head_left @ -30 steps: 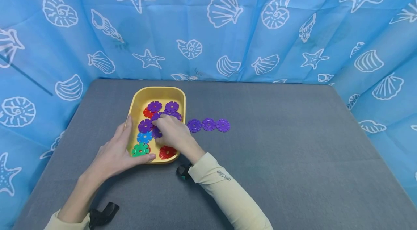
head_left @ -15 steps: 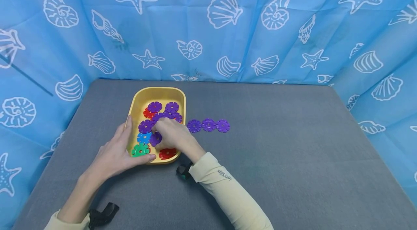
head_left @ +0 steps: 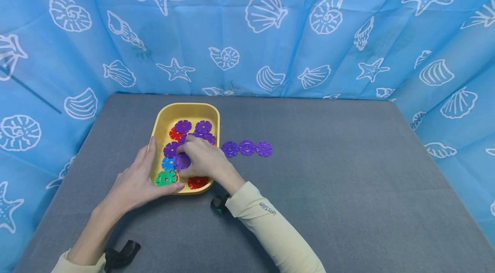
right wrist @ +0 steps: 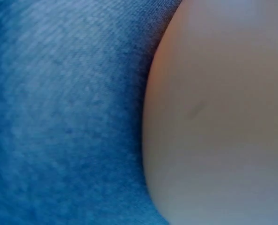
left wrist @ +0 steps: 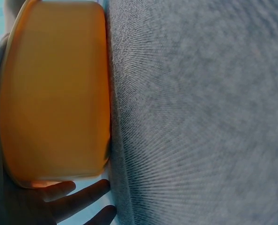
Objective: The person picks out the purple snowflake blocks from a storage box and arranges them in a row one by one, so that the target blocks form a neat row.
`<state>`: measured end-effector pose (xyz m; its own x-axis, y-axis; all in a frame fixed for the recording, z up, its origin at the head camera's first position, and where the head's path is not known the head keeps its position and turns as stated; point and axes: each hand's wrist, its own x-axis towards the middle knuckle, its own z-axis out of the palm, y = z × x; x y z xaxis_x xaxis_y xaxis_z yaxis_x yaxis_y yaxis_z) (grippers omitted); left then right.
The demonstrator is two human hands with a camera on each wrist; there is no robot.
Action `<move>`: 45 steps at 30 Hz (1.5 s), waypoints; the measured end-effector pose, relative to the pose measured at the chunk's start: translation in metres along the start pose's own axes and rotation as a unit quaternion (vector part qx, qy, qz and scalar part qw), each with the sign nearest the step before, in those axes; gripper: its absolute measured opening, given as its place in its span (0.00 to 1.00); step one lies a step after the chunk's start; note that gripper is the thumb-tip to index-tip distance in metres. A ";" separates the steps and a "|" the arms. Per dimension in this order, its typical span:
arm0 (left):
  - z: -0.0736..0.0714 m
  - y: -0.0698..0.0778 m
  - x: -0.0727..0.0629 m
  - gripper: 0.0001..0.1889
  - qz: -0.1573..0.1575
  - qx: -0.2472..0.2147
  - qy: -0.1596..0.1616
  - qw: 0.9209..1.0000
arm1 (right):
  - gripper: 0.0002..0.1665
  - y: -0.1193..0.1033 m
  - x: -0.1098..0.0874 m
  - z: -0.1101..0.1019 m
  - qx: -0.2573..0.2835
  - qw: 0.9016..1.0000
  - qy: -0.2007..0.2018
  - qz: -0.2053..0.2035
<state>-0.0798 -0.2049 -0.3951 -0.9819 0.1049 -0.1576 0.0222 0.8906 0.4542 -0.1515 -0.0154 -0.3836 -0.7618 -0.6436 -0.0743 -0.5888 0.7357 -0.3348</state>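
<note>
Grey tabletop (head_left: 348, 170): left hand (head_left: 135, 180) grips a tray (head_left: 187, 112) (coloured discs (head_left: 164, 177) inside), right hand (head_left: 204, 159) pinches purple disc (head_left: 182, 162).

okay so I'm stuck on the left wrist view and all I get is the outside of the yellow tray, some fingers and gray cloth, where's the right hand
Observer: In the head view, the right hand reaches inside the yellow tray, its fingers at a purple notched disc; I can't tell whether they pinch it.
Operator: Got it. Anything on the table to the right of the tray?
Observer: Yes, a row of three purple notched discs lies on the gray tabletop there.
</note>
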 end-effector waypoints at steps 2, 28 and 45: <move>0.000 0.000 0.000 0.73 0.000 0.000 0.000 1.000 | 0.34 0.000 -0.001 0.000 0.021 1.000 0.010 0.001; 0.001 0.000 0.000 0.73 0.002 -0.001 0.005 1.000 | 0.33 0.006 -0.015 -0.014 0.134 0.984 0.113 -0.034; 0.003 0.000 0.001 0.75 -0.002 0.007 0.007 1.000 | 0.32 0.038 -0.044 -0.032 0.142 0.979 0.147 0.012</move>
<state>-0.0801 -0.2035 -0.3978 -0.9846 0.0954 -0.1464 0.0212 0.8968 0.4419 -0.1485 0.0474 -0.3630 -0.8436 -0.5078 0.1744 -0.5031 0.6343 -0.5870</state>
